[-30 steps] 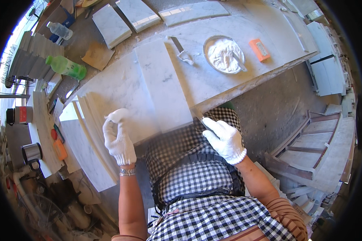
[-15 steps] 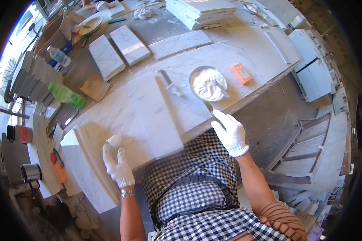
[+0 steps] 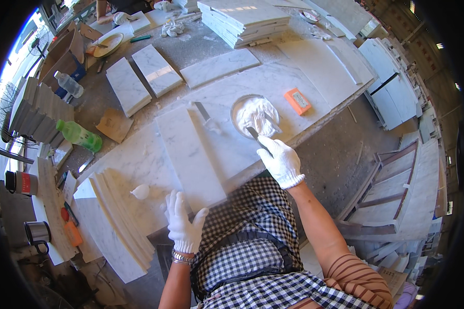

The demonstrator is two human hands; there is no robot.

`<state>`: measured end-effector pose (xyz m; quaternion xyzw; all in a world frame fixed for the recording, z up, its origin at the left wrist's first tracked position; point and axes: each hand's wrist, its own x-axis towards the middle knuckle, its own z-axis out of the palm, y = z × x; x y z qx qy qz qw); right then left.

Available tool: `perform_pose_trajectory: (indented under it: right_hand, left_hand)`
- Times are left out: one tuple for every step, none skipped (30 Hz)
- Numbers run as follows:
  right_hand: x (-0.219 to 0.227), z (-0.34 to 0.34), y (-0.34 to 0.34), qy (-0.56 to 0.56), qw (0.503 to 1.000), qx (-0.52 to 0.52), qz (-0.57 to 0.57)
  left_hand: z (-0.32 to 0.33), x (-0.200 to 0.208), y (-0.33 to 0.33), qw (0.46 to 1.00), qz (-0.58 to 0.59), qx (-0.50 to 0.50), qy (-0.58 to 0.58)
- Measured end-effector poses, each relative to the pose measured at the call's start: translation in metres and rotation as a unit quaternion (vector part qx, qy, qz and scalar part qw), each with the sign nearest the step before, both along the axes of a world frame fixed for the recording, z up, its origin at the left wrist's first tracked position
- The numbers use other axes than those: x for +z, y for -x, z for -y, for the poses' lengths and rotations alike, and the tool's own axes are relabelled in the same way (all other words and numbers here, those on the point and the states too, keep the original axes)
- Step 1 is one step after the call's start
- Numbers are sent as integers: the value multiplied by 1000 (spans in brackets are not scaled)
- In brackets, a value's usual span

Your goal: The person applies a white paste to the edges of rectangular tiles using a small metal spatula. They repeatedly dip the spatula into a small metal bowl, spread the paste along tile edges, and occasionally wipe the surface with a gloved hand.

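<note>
My right hand (image 3: 280,162), in a white knit glove, grips a putty knife (image 3: 252,133) whose dark blade reaches over the near rim of a round bowl. White paste (image 3: 253,114) fills the bowl, and another blade-like tool stands in it. My left hand (image 3: 184,220), gloved too, has its fingers spread with nothing in them, beside the near left edge of a marble slab (image 3: 193,159). On the bench left of that hand lies a small white lump (image 3: 140,192). Beyond the slab rests a flat scraper (image 3: 203,111) with whitish residue.
An orange box (image 3: 297,101) sits right of the bowl. Stacked slabs stand at the left (image 3: 113,221) and far side (image 3: 242,23). A green bottle (image 3: 79,135) and a metal mug (image 3: 37,234) are at left. Across the bench shows another person's gloved hand (image 3: 122,18).
My right hand has moved left and slightly farther out, bringing the knife to the bowl. My left hand has drawn away from the white lump, moving right and nearer me.
</note>
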<state>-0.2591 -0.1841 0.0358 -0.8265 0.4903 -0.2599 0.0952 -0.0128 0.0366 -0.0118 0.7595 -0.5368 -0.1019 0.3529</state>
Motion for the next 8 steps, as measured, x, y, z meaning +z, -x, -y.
perform_pose_trajectory:
  right_hand:
    - [0, 1, 0, 1, 1000, 1, 0]
    - [0, 1, -1, -2, 1000, -3, -8]
    - [1, 1, -1, -5, 1000, -6, -15]
    - [1, 0, -1, -5, 1000, -7, -18]
    - [1, -1, -1, 3, 1000, -9, -14]
    - [1, -3, -1, 14, 1000, -8, -5]
    - [1, -6, -2, 29, 1000, -3, 6]
    - [0, -9, -4, 17, 1000, 0, 2]
  left_hand:
    - [3, 1, 1, 1000, 5, -9, -13]
    - [8, 2, 0, 999, 8, -14, -33]
    - [10, 3, 0, 998, 24, -22, -44]
    - [12, 3, 0, 997, 38, -29, -56]
    - [13, 3, 0, 996, 52, -35, -68]
    - [14, 2, 0, 996, 41, -34, -69]
    - [13, 2, 1, 997, 30, -31, -71]
    - [12, 1, 1, 997, 18, -27, -74]
